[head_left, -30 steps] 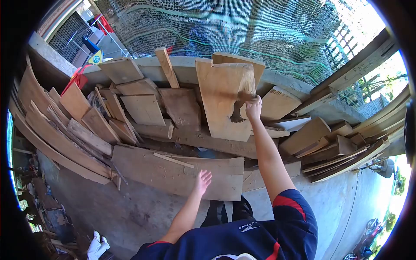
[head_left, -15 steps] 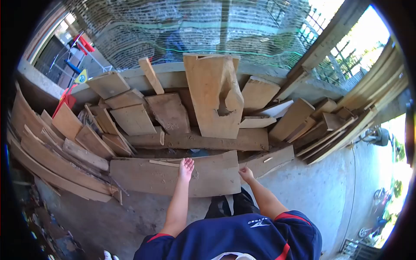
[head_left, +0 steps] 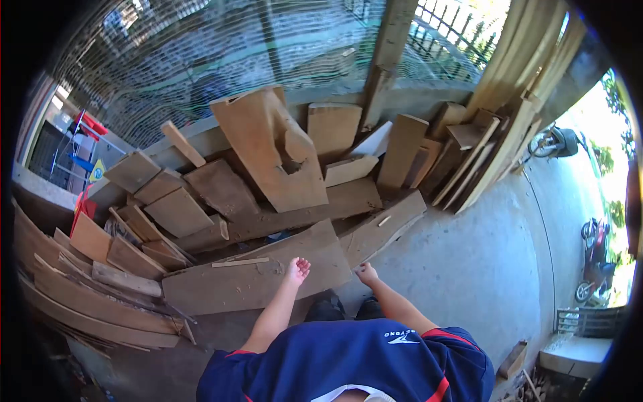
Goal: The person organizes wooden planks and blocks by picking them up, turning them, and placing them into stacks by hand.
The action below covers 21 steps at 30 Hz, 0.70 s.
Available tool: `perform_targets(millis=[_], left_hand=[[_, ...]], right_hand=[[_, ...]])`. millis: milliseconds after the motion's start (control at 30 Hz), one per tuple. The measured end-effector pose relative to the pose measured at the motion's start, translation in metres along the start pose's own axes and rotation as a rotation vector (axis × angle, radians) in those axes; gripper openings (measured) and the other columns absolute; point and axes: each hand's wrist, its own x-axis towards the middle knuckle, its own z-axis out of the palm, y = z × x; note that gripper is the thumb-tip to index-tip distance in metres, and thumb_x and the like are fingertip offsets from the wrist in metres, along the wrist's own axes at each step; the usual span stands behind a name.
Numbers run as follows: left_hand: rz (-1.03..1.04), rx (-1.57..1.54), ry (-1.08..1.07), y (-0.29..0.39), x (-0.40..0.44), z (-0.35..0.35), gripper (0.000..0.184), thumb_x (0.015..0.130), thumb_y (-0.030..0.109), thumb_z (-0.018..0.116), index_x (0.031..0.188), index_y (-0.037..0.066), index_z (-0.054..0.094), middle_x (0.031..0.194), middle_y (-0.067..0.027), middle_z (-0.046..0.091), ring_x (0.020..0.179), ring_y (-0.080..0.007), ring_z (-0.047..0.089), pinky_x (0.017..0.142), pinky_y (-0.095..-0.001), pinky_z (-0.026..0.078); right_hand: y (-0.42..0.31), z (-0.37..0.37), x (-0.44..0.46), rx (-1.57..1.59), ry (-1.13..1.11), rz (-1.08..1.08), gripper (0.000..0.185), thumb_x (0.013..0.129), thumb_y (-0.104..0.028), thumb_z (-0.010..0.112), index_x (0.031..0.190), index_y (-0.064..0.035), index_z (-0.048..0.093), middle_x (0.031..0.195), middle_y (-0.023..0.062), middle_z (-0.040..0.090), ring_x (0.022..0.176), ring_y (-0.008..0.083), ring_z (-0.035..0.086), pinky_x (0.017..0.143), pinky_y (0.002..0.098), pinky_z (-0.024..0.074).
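Note:
My left hand point(head_left: 299, 270) is raised with the palm turned up and the fingers loosely curled; nothing shows in it. Below it in view lies a wide brown board point(head_left: 254, 285) with a thin wooden strip point(head_left: 240, 262) on top. My right hand point(head_left: 366, 274) is closed, its fingers drawn together, and no object sticks out of it. It hovers near the gap between the wide board and a second board point(head_left: 383, 228), which carries a small wood chip point(head_left: 384, 221). Neither hand visibly grips a board.
A tall board with a ragged hole point(head_left: 268, 147) leans on the low wall among several shorter offcuts point(head_left: 177, 212). Long curved planks point(head_left: 100, 305) are stacked at left; upright planks point(head_left: 499, 154) lean at right. Concrete floor point(head_left: 462, 281) extends right, with a motorcycle point(head_left: 593, 261) farther off.
The view has turned to the right, so the boards appear shifted left and tilted. My left hand's fingers have curled in from a flatter, more open palm. The right hand stays closed.

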Motion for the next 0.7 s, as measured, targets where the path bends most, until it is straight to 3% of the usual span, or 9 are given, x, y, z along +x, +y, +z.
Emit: perform_targets(millis=[167, 333, 400, 467, 533, 700], left_hand=[[-0.043, 0.11, -0.006, -0.035, 0.0, 0.042, 0.015, 0.078, 0.028, 0.048, 0.073, 0.016, 0.054, 0.075, 0.0006, 0.059, 0.077, -0.0165, 0.057, 0.069, -0.0327, 0.041], [-0.035, 0.158, 0.013, -0.087, -0.002, 0.098, 0.015, 0.076, 0.027, 0.049, 0.071, 0.014, 0.055, 0.074, -0.0003, 0.059, 0.077, -0.0174, 0.056, 0.069, -0.0334, 0.041], [-0.06, 0.16, -0.003, -0.115, 0.0, 0.12, 0.014, 0.076, 0.027, 0.049, 0.071, 0.014, 0.054, 0.074, -0.0002, 0.059, 0.077, -0.0174, 0.056, 0.07, -0.0336, 0.04], [-0.088, 0.162, -0.017, -0.144, 0.001, 0.148, 0.014, 0.076, 0.026, 0.049, 0.07, 0.015, 0.055, 0.074, 0.0003, 0.059, 0.077, -0.0172, 0.056, 0.072, -0.0335, 0.039], [-0.102, 0.173, -0.011, -0.165, 0.006, 0.174, 0.013, 0.076, 0.026, 0.049, 0.069, 0.016, 0.055, 0.074, 0.0013, 0.059, 0.076, -0.0167, 0.056, 0.07, -0.0328, 0.039], [0.077, 0.153, -0.087, -0.175, 0.008, 0.234, 0.013, 0.077, 0.029, 0.049, 0.069, 0.019, 0.053, 0.071, 0.0042, 0.059, 0.07, -0.011, 0.057, 0.064, -0.0288, 0.039]], right_hand=[[0.006, -0.031, -0.032, 0.049, -0.124, -0.124, 0.037, 0.071, -0.034, 0.058, 0.095, -0.0057, 0.053, 0.086, 0.0156, 0.06, 0.084, 0.0293, 0.056, 0.074, 0.0353, 0.0444], [0.07, -0.08, -0.058, 0.021, -0.156, -0.174, 0.037, 0.071, -0.034, 0.058, 0.095, -0.0054, 0.054, 0.086, 0.0155, 0.06, 0.082, 0.0292, 0.057, 0.074, 0.0349, 0.0447], [0.11, -0.107, -0.072, 0.186, -0.233, 0.033, 0.034, 0.071, -0.032, 0.058, 0.092, -0.0058, 0.056, 0.085, 0.0146, 0.06, 0.081, 0.0279, 0.057, 0.074, 0.0348, 0.0448], [0.177, -0.116, -0.081, 0.119, -0.069, 0.019, 0.031, 0.071, -0.032, 0.058, 0.087, -0.0058, 0.058, 0.084, 0.0139, 0.06, 0.082, 0.0276, 0.057, 0.074, 0.0349, 0.0448], [0.239, -0.133, -0.094, 0.062, -0.019, 0.156, 0.03, 0.069, -0.032, 0.057, 0.083, -0.0054, 0.059, 0.083, 0.0139, 0.061, 0.083, 0.0277, 0.057, 0.073, 0.035, 0.0447], [0.365, -0.18, -0.156, 0.043, 0.132, 0.486, 0.032, 0.067, -0.031, 0.057, 0.083, -0.003, 0.06, 0.083, 0.016, 0.06, 0.083, 0.0287, 0.057, 0.075, 0.0346, 0.0443]])
